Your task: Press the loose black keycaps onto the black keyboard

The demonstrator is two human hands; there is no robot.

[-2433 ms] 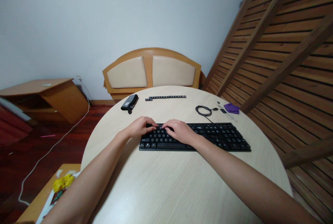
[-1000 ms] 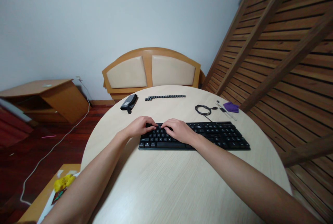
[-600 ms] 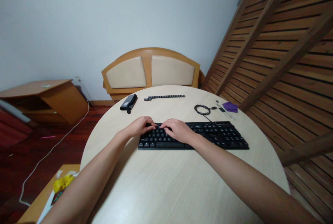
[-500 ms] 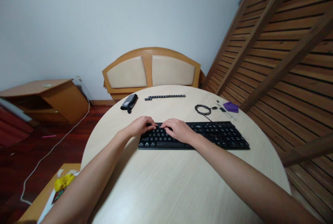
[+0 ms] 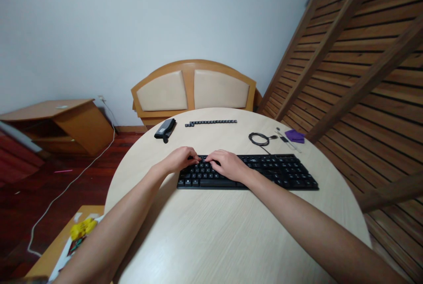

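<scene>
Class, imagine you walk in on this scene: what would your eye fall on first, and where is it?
Two bare arms stretch in, left hand and right hand resting on the left half of a black keyboard at the middle of a round table. Behind it lies a row of loose keycaps, and a slatted wooden frame leans along the right.

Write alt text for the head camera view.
The left hand and right hand rest on the left end of a black keyboard on a round pale table. Behind it lie a row of loose keycaps, a dark pouch, a coiled cable and a purple cloth.
</scene>
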